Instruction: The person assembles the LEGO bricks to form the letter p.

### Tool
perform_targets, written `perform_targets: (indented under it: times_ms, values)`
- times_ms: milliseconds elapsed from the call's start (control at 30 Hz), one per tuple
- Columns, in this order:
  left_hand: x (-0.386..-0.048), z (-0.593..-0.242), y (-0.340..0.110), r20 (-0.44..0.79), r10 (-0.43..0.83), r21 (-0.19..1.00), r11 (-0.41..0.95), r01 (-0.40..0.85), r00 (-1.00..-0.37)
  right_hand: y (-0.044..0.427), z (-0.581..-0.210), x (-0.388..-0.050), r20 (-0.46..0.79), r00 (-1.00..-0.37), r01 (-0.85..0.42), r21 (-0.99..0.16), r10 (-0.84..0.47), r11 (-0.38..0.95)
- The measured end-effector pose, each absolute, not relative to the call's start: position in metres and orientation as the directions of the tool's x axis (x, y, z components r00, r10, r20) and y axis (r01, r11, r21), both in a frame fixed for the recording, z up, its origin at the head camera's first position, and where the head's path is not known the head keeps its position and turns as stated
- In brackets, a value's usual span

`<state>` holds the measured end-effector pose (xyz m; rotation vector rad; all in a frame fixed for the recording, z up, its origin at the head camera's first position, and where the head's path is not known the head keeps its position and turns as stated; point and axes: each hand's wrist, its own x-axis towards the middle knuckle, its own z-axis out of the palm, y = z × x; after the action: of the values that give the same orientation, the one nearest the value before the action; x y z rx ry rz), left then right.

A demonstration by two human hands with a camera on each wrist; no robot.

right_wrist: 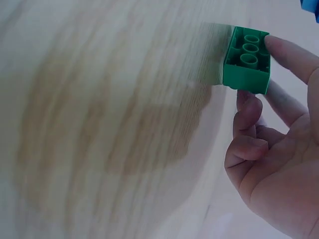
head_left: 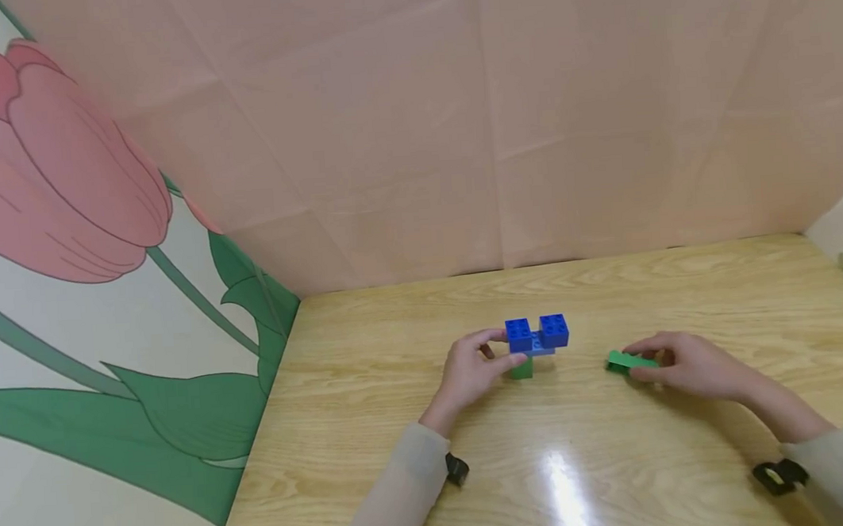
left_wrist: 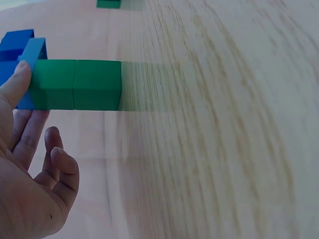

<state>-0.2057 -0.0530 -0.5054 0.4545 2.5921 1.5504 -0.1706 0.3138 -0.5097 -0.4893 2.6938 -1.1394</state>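
Observation:
My left hand [head_left: 468, 372] holds a small stack of toy building bricks between its thumb and fingers. On top sit two dark blue bricks, one on the left [head_left: 518, 335] and one on the right [head_left: 554, 330], with a gap between them. Both rest on a lighter blue brick [head_left: 543, 349], and two green bricks [left_wrist: 97, 84] are stacked below it, at the tabletop. Over to the right, my right hand [head_left: 699, 366] pinches a separate green brick [right_wrist: 246, 77] close to the table. Its hollow underside with three round tubes faces the right wrist camera.
The wooden table [head_left: 369, 353] ends at the back against a pinkish cloth [head_left: 401, 153]. On the left stands a panel printed with a large tulip [head_left: 87, 161]. A dark strap device [head_left: 779, 476] sits at the right wrist, another [head_left: 457, 469] at the left.

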Motion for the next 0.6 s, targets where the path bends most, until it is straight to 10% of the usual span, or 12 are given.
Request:
perform_targets:
  times_ms: [600]
  values:
    - [-0.206, -0.506, -0.055, 0.077, 0.304, 0.879, 0.429, 0.209, -0.949, 0.326, -0.511, -0.153, -0.181, -0.958, -0.01, -0.755, -0.223, 0.656]
